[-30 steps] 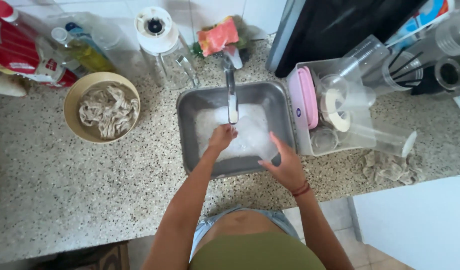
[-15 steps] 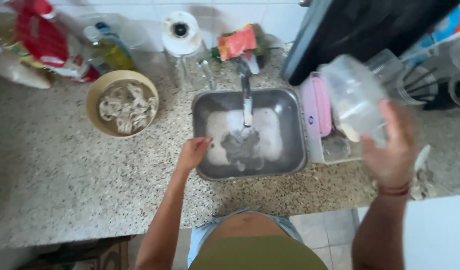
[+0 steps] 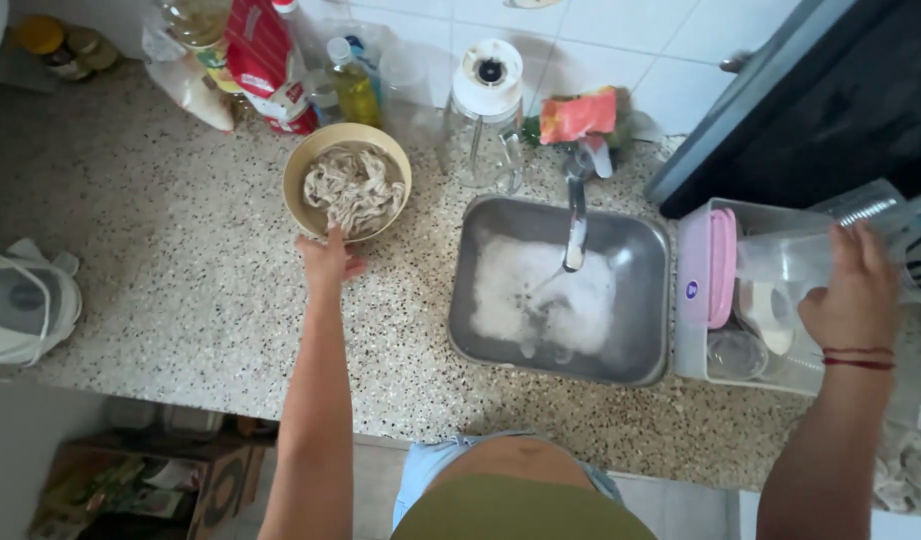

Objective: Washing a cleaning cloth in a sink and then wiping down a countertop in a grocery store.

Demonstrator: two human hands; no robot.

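The left hand [image 3: 329, 262], fingers spread, touches the near rim of the tan bowl [image 3: 303, 170] upper left of centre; the right hand [image 3: 853, 300] grips a clear container [image 3: 781, 262] at far right

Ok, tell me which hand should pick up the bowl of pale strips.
Left. The left hand already touches the bowl at its near rim; the right hand is across the sink, holding a clear container.
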